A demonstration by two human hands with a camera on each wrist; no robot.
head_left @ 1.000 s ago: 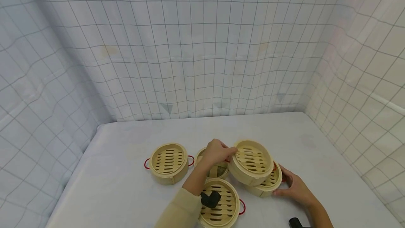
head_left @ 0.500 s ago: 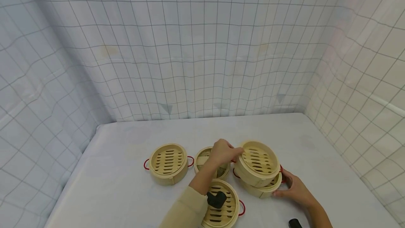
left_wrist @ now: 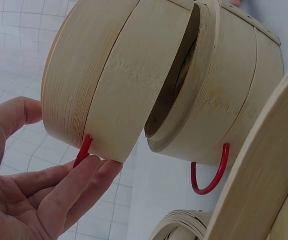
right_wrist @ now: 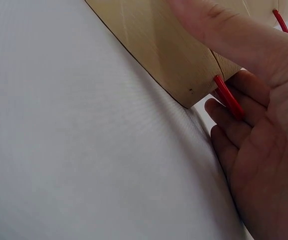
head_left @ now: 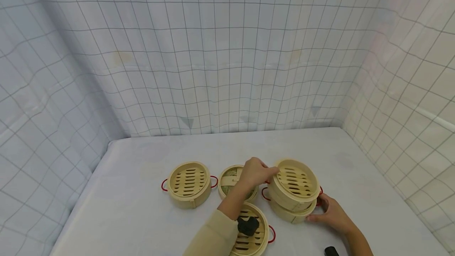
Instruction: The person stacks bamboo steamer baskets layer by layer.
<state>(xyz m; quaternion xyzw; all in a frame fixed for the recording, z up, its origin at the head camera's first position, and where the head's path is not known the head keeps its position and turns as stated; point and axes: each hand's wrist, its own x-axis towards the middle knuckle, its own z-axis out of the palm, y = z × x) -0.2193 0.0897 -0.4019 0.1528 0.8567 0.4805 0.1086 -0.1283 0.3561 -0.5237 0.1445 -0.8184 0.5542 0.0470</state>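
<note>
A round bamboo steamer basket (head_left: 293,183) with a slatted base and red handles is held over a second steamer basket (head_left: 287,213) on the table. My left hand (head_left: 254,175) pinches the upper one at its left side, beside a red handle (left_wrist: 84,151). In the left wrist view, the upper basket (left_wrist: 119,75) tilts, and a wedge-shaped gap parts it from the lower basket (left_wrist: 203,115) on the near side. My right hand (head_left: 333,214) holds the lower basket's right side, thumb in front and fingers behind, around its red handle (right_wrist: 228,97).
Another slatted steamer basket (head_left: 189,181) stands at the left. A woven steamer lid (head_left: 227,180) lies behind my left forearm, partly covered. One more slatted basket (head_left: 259,226) sits at the front, under my left wrist. White gridded curtains (head_left: 220,70) surround the white table (head_left: 124,192).
My left hand has moved right with the upper basket, bringing it more squarely over the lower one. My right hand and the lower basket have hardly moved.
</note>
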